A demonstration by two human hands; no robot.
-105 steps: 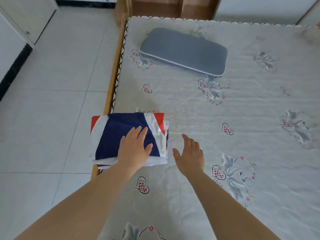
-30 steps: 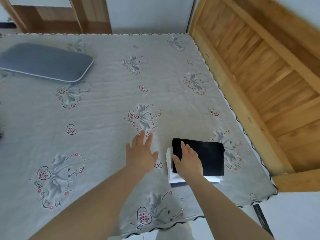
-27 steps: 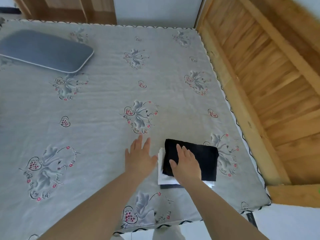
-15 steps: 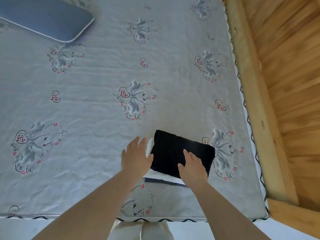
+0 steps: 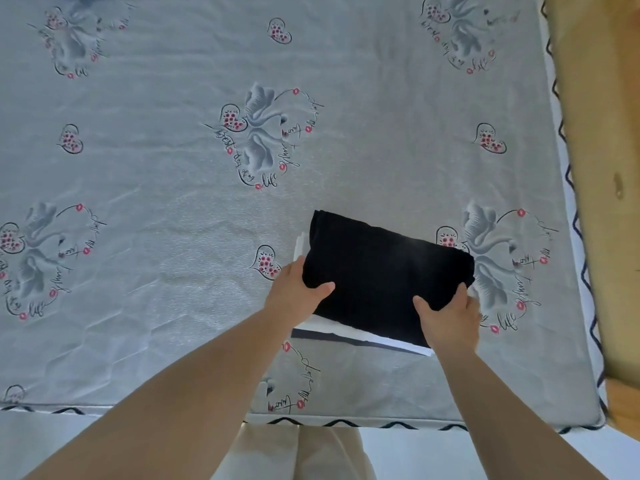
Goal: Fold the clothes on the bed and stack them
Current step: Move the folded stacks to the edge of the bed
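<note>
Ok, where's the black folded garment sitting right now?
In the head view the black folded garment tops a small stack near the bed's near right corner, over a white piece, gripped by the left hand and right hand.

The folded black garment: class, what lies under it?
Under the folded black garment a folded white garment shows at its near and left edges, with a dark strip beneath. How many more layers the pile holds is covered.

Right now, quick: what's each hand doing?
Left hand: closed, gripping the left edge of the folded black garment stack.
Right hand: closed, gripping its right edge.
</note>
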